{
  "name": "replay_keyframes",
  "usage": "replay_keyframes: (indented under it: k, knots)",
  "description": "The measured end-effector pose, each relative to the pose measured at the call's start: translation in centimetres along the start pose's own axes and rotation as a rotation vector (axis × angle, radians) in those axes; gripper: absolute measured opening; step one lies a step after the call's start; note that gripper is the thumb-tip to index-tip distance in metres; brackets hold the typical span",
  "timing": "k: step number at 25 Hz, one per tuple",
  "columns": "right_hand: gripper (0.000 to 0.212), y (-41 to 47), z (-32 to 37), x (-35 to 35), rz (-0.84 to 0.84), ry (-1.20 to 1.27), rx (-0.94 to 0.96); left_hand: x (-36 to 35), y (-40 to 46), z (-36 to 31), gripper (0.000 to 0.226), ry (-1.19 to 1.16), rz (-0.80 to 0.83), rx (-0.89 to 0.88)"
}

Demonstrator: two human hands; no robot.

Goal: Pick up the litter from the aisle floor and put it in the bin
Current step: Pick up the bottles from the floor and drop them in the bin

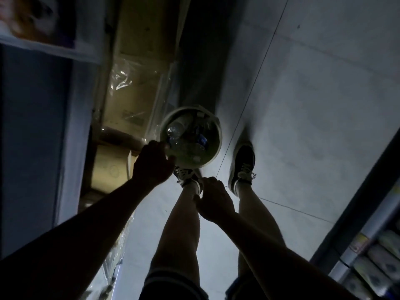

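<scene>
The round pale plastic bin (213, 135) stands upright on the grey tiled aisle floor (303, 126), mouth facing up toward the camera, long axis vertical; it sits beside the cardboard boxes wrapped in clear film (129, 100), just ahead of the 2 dark laced sneakers (243, 165). Its interior holds crushed clear plastic bottles (175, 131) and mixed litter, one piece blue; the left hand (152, 164) has fingers curled at the bin's near-left rim, and whether they grip it cannot be told. The right hand (213, 200) hangs with fingers curled inward; any contents cannot be told.
</scene>
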State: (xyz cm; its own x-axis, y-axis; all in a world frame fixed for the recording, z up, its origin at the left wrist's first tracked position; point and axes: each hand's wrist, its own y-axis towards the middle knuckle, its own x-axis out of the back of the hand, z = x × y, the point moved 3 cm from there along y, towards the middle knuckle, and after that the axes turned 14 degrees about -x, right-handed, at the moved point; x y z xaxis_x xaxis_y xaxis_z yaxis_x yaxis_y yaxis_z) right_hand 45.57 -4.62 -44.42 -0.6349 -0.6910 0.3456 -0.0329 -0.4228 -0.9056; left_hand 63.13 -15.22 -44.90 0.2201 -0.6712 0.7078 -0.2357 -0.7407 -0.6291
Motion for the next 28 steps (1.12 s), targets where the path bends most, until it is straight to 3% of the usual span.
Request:
replay_keyframes:
  k: [5, 12, 15, 21, 28]
  knots:
    - [0.054, -7.8, -0.5, 5.9, 0.000, -0.117, 0.045, 5.3, -8.6, -4.7, 0.042, -0.093, 0.014, 0.069]
    - [0.057, -19.2, 0.6, 16.5, -0.029, -0.375, 0.315, 12.4, -22.3, -14.2, 0.057, -0.232, -0.058, 0.251]
    - [0.056, -23.1, 1.3, 19.6, -0.043, -0.558, 0.476, 12.7, -28.1, -17.7, 0.047, -0.337, -0.169, 0.365]
    - [0.052, -27.9, 3.1, 21.3, -0.014, -0.877, 0.640, 7.1, -39.3, -25.2, 0.043, -0.605, -0.457, 0.651]
    - [0.045, -32.6, 1.7, 16.1, 0.088, -1.243, 0.910, -3.3, -47.7, -35.6, 0.045, -0.871, -0.683, 1.037]
